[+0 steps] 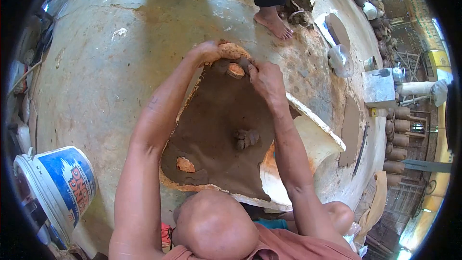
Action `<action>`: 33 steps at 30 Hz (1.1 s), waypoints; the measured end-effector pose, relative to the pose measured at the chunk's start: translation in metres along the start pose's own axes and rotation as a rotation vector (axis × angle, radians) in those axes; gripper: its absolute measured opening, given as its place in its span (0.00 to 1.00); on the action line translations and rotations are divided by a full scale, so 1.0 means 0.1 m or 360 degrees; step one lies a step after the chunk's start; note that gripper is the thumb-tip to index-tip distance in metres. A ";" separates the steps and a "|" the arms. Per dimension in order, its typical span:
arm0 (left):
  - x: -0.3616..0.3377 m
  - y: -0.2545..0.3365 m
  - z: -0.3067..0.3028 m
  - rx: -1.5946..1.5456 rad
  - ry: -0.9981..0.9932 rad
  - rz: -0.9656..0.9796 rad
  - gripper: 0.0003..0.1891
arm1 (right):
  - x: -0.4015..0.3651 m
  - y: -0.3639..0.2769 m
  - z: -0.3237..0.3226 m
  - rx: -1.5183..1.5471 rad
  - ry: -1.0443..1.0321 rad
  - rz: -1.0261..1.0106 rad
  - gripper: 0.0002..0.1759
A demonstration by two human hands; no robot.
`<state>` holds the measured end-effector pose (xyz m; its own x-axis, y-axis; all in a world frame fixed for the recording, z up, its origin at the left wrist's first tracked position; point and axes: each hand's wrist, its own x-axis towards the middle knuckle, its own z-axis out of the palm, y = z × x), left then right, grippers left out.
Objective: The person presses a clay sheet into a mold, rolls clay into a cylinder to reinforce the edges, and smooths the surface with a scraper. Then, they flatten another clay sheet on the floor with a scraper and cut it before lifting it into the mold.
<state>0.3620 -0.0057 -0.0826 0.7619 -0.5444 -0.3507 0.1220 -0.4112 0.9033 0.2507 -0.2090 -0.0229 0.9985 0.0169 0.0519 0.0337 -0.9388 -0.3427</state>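
Right now, both hands are at the far end of a big mold [329,132] with an orange, crumbly rim. A wide, dark sheet of wet clay [216,110] lies in it, close in front of the person. The left hand [208,53] is curled over the far rim, with its fingers bent down on it. The right hand [268,82] is just beside it, at the far right corner, with its thumb and fingers pinched together on the edge of the clay.

Between the hands, a little nearer the person, is a small round orange spot [236,71]. A bumpy clay lump [247,139] sits on the sheet, nearer its right edge. Another orange patch [185,164] shows by the near left corner.

All around is a dusty floor [96,67]. A blue and white bucket [65,183] is near its left edge. Past the mold, by the far edge of the floor, are a bare foot [273,23] of another person and a dark, messy heap [298,2]. A clear plastic bag [340,61] is farther right.
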 end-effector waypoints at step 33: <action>0.43 0.27 0.24 0.0711 -0.0212 0.0316 0.50 | -0.23 0.01 -0.58 -0.0619 -0.0379 0.0149 0.28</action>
<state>0.3830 -0.0572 -0.0795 0.6515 -0.7203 -0.2379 -0.3232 -0.5473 0.7720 0.2251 -0.2301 0.0305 0.9800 -0.0385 -0.1951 -0.0304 -0.9986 0.0441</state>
